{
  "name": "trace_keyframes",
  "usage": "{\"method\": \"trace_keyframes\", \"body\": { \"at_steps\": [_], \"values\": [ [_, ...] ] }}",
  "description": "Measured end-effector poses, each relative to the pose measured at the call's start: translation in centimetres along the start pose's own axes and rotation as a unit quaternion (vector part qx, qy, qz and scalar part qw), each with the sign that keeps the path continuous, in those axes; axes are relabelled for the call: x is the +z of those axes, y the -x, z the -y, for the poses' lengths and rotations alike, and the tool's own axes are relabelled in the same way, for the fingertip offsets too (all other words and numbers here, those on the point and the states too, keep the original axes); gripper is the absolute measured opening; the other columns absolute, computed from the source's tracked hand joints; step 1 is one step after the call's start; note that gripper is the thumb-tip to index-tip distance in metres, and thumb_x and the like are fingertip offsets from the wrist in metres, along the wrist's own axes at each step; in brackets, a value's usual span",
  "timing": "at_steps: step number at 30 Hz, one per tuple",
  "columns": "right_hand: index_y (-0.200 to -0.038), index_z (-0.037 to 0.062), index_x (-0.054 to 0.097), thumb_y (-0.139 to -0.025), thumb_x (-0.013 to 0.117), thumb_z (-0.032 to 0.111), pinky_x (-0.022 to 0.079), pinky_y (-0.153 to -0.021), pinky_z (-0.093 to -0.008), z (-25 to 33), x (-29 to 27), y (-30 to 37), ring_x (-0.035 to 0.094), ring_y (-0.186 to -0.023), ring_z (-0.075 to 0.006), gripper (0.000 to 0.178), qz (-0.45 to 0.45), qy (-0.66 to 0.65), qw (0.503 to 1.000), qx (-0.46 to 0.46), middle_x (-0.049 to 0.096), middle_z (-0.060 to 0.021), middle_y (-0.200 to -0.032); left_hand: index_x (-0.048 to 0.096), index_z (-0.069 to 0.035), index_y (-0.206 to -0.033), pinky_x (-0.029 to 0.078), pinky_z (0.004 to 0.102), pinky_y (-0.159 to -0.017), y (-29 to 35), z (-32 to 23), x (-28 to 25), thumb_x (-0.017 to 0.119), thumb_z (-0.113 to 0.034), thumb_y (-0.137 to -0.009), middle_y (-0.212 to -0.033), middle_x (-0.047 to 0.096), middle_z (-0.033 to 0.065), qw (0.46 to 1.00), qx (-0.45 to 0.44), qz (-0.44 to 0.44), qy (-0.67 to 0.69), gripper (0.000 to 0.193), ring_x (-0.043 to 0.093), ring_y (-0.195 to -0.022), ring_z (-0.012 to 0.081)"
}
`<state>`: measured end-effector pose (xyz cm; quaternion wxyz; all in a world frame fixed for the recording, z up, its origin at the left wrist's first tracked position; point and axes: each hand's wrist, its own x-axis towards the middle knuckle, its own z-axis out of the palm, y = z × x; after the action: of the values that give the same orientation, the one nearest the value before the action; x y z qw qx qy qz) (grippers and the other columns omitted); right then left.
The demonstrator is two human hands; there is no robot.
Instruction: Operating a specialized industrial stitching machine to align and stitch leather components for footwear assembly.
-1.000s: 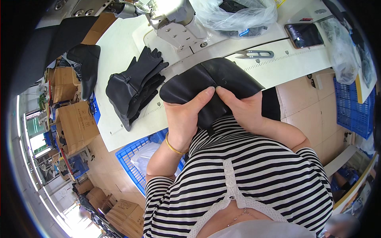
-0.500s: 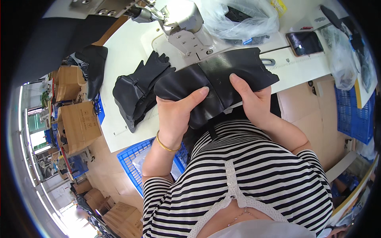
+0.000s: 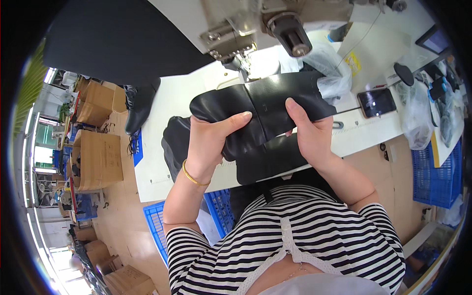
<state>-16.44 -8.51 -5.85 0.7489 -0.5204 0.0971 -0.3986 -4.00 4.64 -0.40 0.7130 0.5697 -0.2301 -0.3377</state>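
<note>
A black leather boot-upper piece (image 3: 287, 93), glossy and seamed down its middle, is stretched between my two hands in front of the sewing machine (image 3: 246, 61). My left hand (image 3: 211, 135) grips its left end, thumb on top and fingers hidden underneath. On the right part, my right hand (image 3: 310, 130) holds it the same way. Below the held piece another black section (image 3: 270, 161) shows at the table's near edge; whether the two are joined I cannot tell. More black leather pieces (image 3: 177, 145) lie left of my left hand, partly covered by it.
A phone (image 3: 376, 103) lies on the white table (image 3: 152, 169) at right, near clear plastic bags (image 3: 417, 120). A black boot (image 3: 142, 105) stands out at the left. Blue crates (image 3: 435, 172) are at right and below the table, and cardboard boxes (image 3: 98, 160) are at far left.
The view has shifted, so more of the sewing machine shows. My hands keep their grip on the leather; a black section below it now shows, and the left pile is more covered.
</note>
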Motion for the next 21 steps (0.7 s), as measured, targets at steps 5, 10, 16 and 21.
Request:
{"method": "trace_keyframes", "body": {
  "at_steps": [5,10,16,21],
  "values": [
    [-0.086,0.0038,0.063,-0.090,0.062,0.016,0.042,-0.045,-0.0186,0.3,1.3,-1.6,0.053,-0.058,-0.0028,0.013,-0.054,-0.003,0.999,-0.008,0.059,0.0019,-0.074,0.063,0.000,-0.096,0.053,0.0248,-0.067,-2.2,-1.1,0.2,0.071,0.006,-0.072,-0.087,0.066,0.0062,1.000,-0.002,0.020,0.014,0.026,0.064,-0.074,0.0127],
    [-0.074,0.0040,0.063,-0.087,0.066,0.024,0.040,-0.043,-0.0190,0.6,1.5,-4.2,0.050,-0.049,-0.0041,0.024,-0.105,0.012,0.992,0.075,0.057,0.0016,-0.065,0.063,0.001,-0.094,0.053,0.0260,-0.065,-4.9,-1.7,-0.1,0.071,0.005,-0.072,-0.086,0.065,0.0070,1.000,-0.002,0.013,0.010,0.024,0.063,-0.073,0.0134],
    [-0.079,0.0036,0.062,-0.088,0.064,0.017,0.036,-0.040,-0.0197,0.3,1.8,-5.9,0.048,-0.045,-0.0056,0.016,-0.116,-0.040,0.989,0.087,0.056,0.0005,-0.063,0.065,0.004,-0.092,0.053,0.0259,-0.066,-6.7,-2.3,-0.6,0.069,0.004,-0.074,-0.086,0.067,0.0090,0.999,-0.042,-0.001,-0.033,0.019,0.064,-0.073,0.0142],
    [-0.079,0.0020,0.064,-0.089,0.064,0.019,0.037,-0.040,-0.0196,-0.5,1.4,-6.3,0.051,-0.047,-0.0063,0.020,-0.092,-0.050,0.993,0.052,0.058,-0.0012,-0.065,0.067,0.004,-0.092,0.052,0.0268,-0.066,-6.9,-2.4,-0.5,0.070,0.003,-0.074,-0.086,0.067,0.0098,0.997,-0.053,-0.011,-0.047,0.018,0.064,-0.075,0.0152]
  ]
}}
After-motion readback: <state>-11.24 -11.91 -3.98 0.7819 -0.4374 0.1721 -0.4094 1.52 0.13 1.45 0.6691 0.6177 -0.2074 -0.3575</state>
